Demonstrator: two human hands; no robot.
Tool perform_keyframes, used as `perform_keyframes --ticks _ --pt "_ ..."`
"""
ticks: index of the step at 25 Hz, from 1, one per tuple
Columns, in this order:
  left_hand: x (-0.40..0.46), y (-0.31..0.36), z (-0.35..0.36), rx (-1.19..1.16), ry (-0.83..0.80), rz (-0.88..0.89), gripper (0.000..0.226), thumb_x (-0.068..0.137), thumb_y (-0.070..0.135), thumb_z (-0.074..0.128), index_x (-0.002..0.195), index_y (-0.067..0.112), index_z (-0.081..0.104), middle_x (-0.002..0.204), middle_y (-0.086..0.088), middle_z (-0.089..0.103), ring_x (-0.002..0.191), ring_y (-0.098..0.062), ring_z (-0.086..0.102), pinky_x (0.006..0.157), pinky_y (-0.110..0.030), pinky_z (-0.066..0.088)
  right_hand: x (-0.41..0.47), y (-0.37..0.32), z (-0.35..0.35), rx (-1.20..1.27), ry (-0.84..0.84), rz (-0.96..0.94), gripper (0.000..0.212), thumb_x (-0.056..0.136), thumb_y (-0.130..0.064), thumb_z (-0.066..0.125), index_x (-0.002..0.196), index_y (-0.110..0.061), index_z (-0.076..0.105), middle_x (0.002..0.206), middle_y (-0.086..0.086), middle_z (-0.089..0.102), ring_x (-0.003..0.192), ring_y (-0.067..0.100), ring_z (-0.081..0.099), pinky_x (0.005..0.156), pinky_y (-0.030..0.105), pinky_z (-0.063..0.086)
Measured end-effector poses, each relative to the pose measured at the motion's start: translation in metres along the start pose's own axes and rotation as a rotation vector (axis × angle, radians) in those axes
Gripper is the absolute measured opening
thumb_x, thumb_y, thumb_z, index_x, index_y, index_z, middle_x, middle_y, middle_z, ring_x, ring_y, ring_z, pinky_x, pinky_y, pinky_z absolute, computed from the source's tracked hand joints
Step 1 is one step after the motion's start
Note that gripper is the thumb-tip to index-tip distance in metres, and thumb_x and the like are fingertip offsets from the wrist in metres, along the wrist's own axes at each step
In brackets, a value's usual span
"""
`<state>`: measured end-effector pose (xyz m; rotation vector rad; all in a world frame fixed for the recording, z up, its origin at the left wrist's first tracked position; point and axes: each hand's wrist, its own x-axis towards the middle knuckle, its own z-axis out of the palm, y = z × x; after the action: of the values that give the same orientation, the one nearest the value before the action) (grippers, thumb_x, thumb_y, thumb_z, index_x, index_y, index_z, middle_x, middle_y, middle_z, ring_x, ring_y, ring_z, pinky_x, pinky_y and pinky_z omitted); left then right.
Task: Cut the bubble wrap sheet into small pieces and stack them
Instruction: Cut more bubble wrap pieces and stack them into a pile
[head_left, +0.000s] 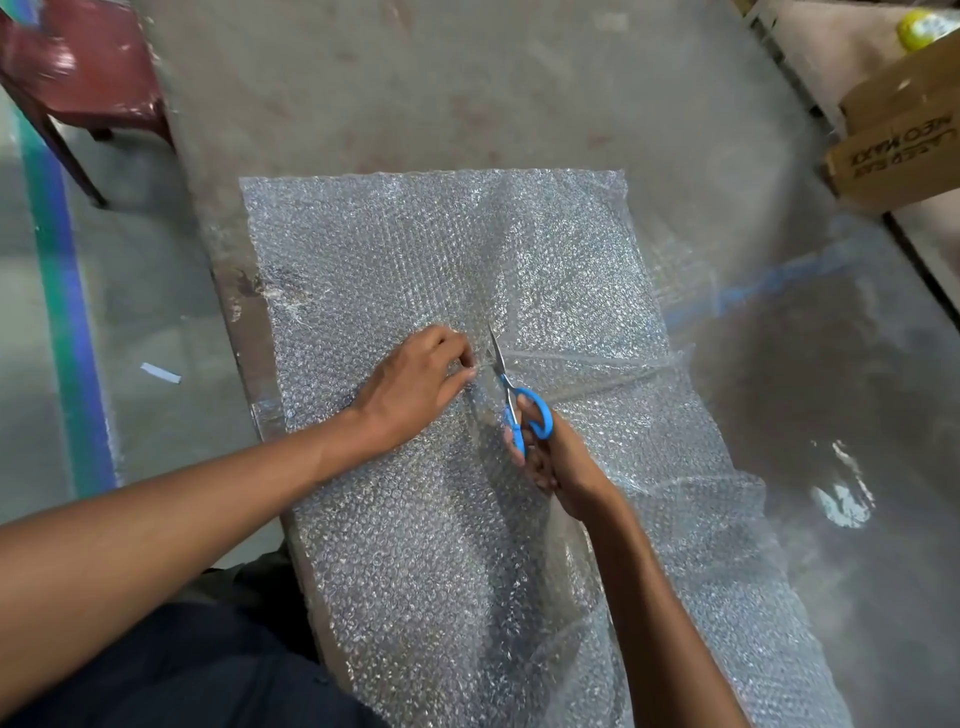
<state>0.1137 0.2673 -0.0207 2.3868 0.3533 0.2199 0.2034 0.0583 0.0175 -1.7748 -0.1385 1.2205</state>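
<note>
On the grey tabletop (571, 93) a long bubble wrap sheet (415, 249) lies spread out, its near end hanging over the edge toward the person, and the scissors (511, 395) are working up its middle with the blades pointing away. The sheet is rumpled and lifted around the cut, so I'd say the likeliest trouble is the film bunching or folding between the blades instead of shearing, which would chew a ragged edge or drag the line off to one side. The left hand (415, 384) is also just beside the blades, so a quick snip could nick a fingertip if the wrap slips. That left hand has its fingers curled in, pinching the wrap right at the cut to keep it taut. The right hand (556, 457) is clamped on the blue handles, fingers through the loops, with the blades parted only a little around the film. No cut pieces or stack are to be seen anywhere; a cardboard box (898, 150) sits off at the far right corner.
</note>
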Motion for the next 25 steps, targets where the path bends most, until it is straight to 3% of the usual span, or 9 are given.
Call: perform_keyframes --ticks 7,11,13,16,20,25 --pt "-0.001 -0.003 -0.001 -0.006 -0.015 -0.001 0.02 0.105 0.036 0.057 0.123 0.026 0.06 0.118 0.011 0.053 0.099 -0.007 0.058 0.086 -0.028 0.057 0.001 -0.007 0.003 -0.055 0.036 -0.045 0.045 0.101 -0.062 0.059 0.067 -0.033 0.063 0.058 -0.006 0.043 0.045 0.011 0.025 0.045 0.026 0.017" --pt "-0.003 -0.004 -0.002 -0.035 0.002 0.005 0.02 0.104 0.039 0.059 0.119 0.026 0.06 0.119 0.012 0.047 0.079 -0.007 0.059 0.069 -0.032 0.062 -0.006 -0.004 0.0 -0.004 0.013 -0.019 0.045 0.101 -0.061 0.052 0.083 -0.022 0.066 0.064 0.001 0.052 0.046 0.013 0.027 0.042 0.025 0.016" --pt "-0.004 -0.005 -0.004 -0.064 0.043 -0.005 0.019 0.103 0.037 0.063 0.117 0.024 0.061 0.118 0.008 0.045 0.078 -0.009 0.058 0.064 -0.031 0.062 -0.015 -0.001 0.0 0.052 0.006 -0.009 0.046 0.101 -0.061 0.051 0.086 -0.021 0.065 0.065 0.001 0.052 0.046 0.011 0.029 0.041 0.023 0.018" --pt "-0.006 -0.004 -0.006 -0.108 0.092 -0.016 0.017 0.101 0.033 0.065 0.114 0.023 0.061 0.11 0.007 0.045 0.082 -0.013 0.059 0.065 -0.032 0.062 -0.029 0.006 0.002 0.099 0.019 0.0 0.044 0.096 -0.062 0.055 0.084 -0.021 0.066 0.064 0.001 0.052 0.045 0.009 0.032 0.041 0.022 0.018" --pt "-0.008 -0.005 -0.006 -0.128 0.077 0.019 0.015 0.099 0.032 0.062 0.11 0.023 0.057 0.105 0.013 0.047 0.082 -0.007 0.056 0.068 -0.031 0.061 -0.037 0.013 0.002 0.078 0.043 -0.004 0.044 0.097 -0.06 0.056 0.092 -0.018 0.066 0.063 -0.002 0.056 0.046 0.006 0.039 0.043 0.02 0.023" --pt "-0.009 -0.006 -0.004 -0.128 0.051 0.072 0.015 0.099 0.033 0.064 0.108 0.022 0.059 0.105 0.011 0.049 0.086 -0.005 0.053 0.073 -0.02 0.05 -0.017 -0.005 0.006 0.086 0.05 -0.003 0.041 0.106 -0.049 0.045 0.087 -0.017 0.063 0.06 -0.002 0.055 0.041 0.004 0.038 0.04 0.017 0.022"
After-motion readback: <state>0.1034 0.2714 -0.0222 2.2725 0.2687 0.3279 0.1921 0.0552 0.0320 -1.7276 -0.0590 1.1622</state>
